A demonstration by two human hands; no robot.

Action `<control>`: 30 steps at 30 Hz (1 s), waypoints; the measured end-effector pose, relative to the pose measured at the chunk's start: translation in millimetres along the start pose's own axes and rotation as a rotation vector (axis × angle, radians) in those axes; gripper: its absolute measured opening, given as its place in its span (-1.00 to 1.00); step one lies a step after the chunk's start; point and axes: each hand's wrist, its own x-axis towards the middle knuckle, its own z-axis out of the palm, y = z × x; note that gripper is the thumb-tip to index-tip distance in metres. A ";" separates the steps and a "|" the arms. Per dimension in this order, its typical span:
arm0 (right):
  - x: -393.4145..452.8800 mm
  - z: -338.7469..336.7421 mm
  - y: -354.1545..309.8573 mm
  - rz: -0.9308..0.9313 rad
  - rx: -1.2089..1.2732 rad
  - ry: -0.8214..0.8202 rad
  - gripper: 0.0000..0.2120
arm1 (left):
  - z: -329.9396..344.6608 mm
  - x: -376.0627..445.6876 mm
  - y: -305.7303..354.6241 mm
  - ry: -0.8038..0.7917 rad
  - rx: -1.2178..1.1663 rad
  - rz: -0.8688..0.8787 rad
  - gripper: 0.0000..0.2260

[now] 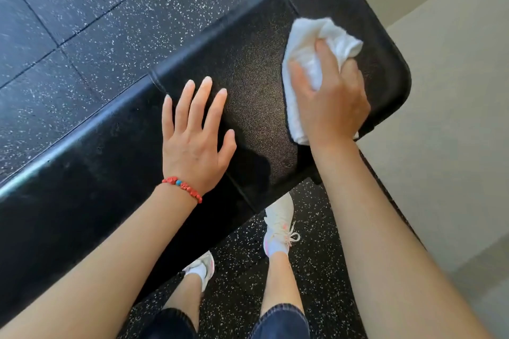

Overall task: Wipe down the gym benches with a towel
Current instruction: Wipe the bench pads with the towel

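Two white sneakers (279, 224) nearest, on speckled floor (82, 22). One black padded surface (248, 85) beyond. Left hand (194, 132) flat on it, fingers spread wide. Farther right, right hand (330, 96) pressing one bunched white towel (305, 44) near the end.

My right hand (330, 99) covers the middle of the towel (305, 44), so I cannot see how its folds lie under my palm. The desk (248, 85) runs out of view at eight o'clock, its underside and frame hidden beneath the pad. My left shoe (202, 267) is half tucked under the desk's edge, and both my forearms are cut off at six o'clock.
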 end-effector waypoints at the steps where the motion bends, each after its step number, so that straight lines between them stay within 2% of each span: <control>1: -6.1 -1.9 3.9 0.018 -0.007 0.010 -0.62 | -0.5 0.1 0.3 0.007 -0.003 0.000 -0.53; 6: -59.3 -11.3 8.6 0.173 -0.035 0.071 -0.59 | 0.2 -0.5 1.0 0.020 -0.006 0.002 -0.53; 12: -112.2 -16.6 -23.9 0.044 0.005 0.000 -0.60 | -4.8 0.8 2.6 -0.019 -0.032 -0.009 -0.52; 15: -87.2 -19.8 -5.0 0.030 -0.007 0.000 -0.63 | -9.6 3.9 6.4 -0.032 -0.043 -0.018 -0.53; 20: -1.8 -16.9 33.0 0.304 0.054 -0.065 -0.57 | -9.7 24.2 21.3 -0.047 -0.075 -0.044 -0.52; 22: 21.3 -13.0 44.5 0.345 0.039 -0.093 -0.55 | -6.3 37.0 28.9 -0.052 -0.076 -0.056 -0.51; 26: 25.4 -17.0 43.3 0.294 -0.022 -0.146 -0.53 | 1.0 51.7 41.3 -0.055 -0.057 -0.111 -0.51; 30: 41.1 -4.9 15.0 0.148 0.014 -0.261 -0.50 | 6.7 51.7 41.6 -0.013 -0.018 -0.115 -0.52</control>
